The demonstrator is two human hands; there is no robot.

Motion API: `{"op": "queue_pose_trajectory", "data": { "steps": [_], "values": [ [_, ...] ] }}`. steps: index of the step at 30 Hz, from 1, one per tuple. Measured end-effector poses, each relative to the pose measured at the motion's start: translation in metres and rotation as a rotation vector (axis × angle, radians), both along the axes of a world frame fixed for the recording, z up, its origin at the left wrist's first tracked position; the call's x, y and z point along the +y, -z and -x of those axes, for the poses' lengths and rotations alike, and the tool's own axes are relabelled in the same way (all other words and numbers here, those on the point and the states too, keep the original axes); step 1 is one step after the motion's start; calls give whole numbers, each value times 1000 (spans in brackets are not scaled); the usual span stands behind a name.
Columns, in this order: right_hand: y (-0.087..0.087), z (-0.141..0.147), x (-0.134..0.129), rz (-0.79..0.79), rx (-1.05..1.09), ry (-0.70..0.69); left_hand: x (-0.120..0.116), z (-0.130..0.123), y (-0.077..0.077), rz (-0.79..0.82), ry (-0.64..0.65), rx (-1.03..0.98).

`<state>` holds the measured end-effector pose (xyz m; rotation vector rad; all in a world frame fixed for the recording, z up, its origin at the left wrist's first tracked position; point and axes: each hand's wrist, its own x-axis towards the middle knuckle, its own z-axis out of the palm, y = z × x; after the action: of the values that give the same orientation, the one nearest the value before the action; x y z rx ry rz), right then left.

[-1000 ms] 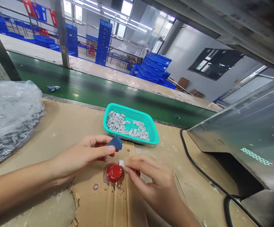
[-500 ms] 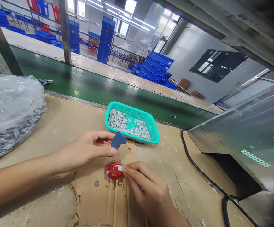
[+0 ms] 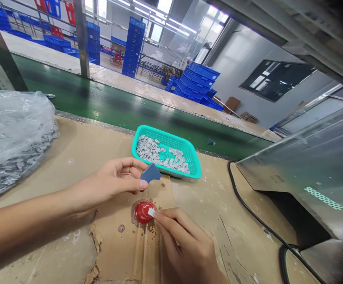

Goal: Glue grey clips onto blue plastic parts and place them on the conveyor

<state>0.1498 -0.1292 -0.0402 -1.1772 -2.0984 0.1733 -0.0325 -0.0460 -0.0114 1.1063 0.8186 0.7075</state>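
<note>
My left hand [image 3: 116,179] pinches a dark blue plastic piece [image 3: 150,173] with a curved notch, between thumb and fingers, just in front of the basket. Lower and to the right, my right hand [image 3: 186,240] grips a small light grey plastic part [image 3: 151,212] by the fingertips. That part is at the right edge of a small red dish [image 3: 143,212] with a shiny, wet-looking surface; whether it touches the dish I cannot tell. Wet spots surround the dish on the cardboard [image 3: 124,252]. Behind the hands stands a turquoise basket [image 3: 196,169] with many light grey parts [image 3: 147,149].
At the left lies a clear plastic bag [image 3: 14,118] full of grey parts. A green conveyor belt [image 3: 106,102] runs behind the cardboard-covered bench, carrying a small dark piece [image 3: 210,142]. On the right are a black cable [image 3: 248,209] and a metal housing [image 3: 301,157].
The blue piece has turned in my left hand and shifted slightly right. My right hand has stayed at the dish with the grey part. Pieces on the belt have moved left.
</note>
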Motion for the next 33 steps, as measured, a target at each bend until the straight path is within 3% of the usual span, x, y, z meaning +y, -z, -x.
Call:
{"op": "queue_pose_trajectory", "data": {
  "steps": [7, 13, 19, 22, 26, 29, 33],
  "values": [
    [4, -1, -2, 9, -17, -11, 3, 0, -2, -108, -34, 105],
    [12, -7, -5, 12, -39, -26, 4, 1, -1, -223, -27, -61],
    [14, -7, -9, -17, -72, -41, 0, 0, 0, -352, 21, 7],
    [3, -4, -9, -31, -7, -2, -2, 1, -2, -391, 42, 30],
    [-26, 0, -4, -18, 112, 49, -3, 1, -3, -428, 48, 49],
    [-44, 2, 3, 21, 205, 107, -6, 0, -3, -363, 63, 22],
    [-49, 7, 12, 39, 264, 117, -11, -2, -3, -249, 129, 6]
  ]
}}
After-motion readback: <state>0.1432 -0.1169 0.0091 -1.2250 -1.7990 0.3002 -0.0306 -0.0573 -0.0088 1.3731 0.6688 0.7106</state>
